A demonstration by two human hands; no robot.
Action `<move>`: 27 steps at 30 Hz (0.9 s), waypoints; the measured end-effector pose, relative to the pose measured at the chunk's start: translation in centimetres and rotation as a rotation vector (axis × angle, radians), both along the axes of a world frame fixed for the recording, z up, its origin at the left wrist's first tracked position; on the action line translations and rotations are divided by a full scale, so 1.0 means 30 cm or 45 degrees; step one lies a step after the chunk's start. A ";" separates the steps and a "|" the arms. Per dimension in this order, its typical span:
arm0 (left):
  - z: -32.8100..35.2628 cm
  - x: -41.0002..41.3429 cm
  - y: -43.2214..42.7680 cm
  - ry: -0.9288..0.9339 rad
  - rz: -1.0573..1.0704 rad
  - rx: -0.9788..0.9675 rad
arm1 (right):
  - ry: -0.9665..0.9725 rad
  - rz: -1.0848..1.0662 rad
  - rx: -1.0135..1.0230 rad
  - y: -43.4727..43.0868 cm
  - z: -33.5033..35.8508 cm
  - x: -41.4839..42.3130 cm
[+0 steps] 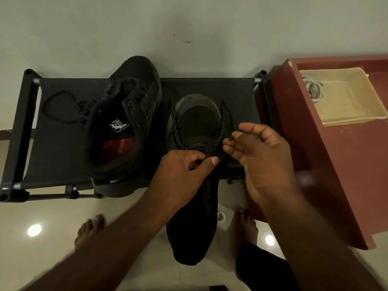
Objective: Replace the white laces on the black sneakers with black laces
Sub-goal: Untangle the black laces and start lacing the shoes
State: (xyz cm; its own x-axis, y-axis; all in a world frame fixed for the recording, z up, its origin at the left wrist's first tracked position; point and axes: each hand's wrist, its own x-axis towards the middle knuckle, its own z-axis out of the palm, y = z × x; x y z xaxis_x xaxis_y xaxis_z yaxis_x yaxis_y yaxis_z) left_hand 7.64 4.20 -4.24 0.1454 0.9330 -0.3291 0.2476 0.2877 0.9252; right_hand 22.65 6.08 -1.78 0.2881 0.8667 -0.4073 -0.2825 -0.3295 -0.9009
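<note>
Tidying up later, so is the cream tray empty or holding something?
Holding something: coiled pale laces lie in the far-left corner of the tray.

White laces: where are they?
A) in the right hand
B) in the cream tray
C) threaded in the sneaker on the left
B: the white laces lie coiled in the cream tray on the red box. The right hand pinches a black lace, and the left hand grips the sneaker being laced.
</note>
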 end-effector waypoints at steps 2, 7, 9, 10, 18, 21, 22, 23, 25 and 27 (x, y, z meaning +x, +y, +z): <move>0.002 -0.001 0.005 -0.009 -0.004 -0.002 | -0.076 0.063 0.010 -0.002 -0.001 0.002; 0.000 -0.001 0.010 -0.042 0.008 -0.019 | -0.247 0.255 0.007 -0.005 0.005 0.011; -0.002 -0.001 0.008 -0.048 0.005 -0.022 | -0.266 0.282 0.019 -0.008 0.006 0.012; -0.002 -0.001 0.008 -0.046 0.002 -0.018 | -0.274 0.290 0.029 -0.009 0.006 0.013; 0.000 0.002 0.013 -0.065 0.008 -0.040 | -0.449 0.385 0.113 -0.009 0.013 0.017; -0.001 0.000 0.013 -0.068 0.001 -0.036 | -0.509 0.418 0.136 -0.009 0.015 0.018; 0.000 0.000 0.013 -0.067 0.000 -0.035 | -0.518 0.423 0.146 -0.009 0.017 0.018; 0.001 -0.001 0.012 -0.065 -0.001 -0.035 | -0.523 0.427 0.156 -0.010 0.018 0.017; 0.003 -0.002 0.013 -0.057 -0.005 -0.028 | -0.533 0.444 0.160 -0.011 0.020 0.013; 0.005 -0.001 0.013 -0.049 -0.009 -0.021 | -0.550 0.464 0.155 -0.011 0.020 0.013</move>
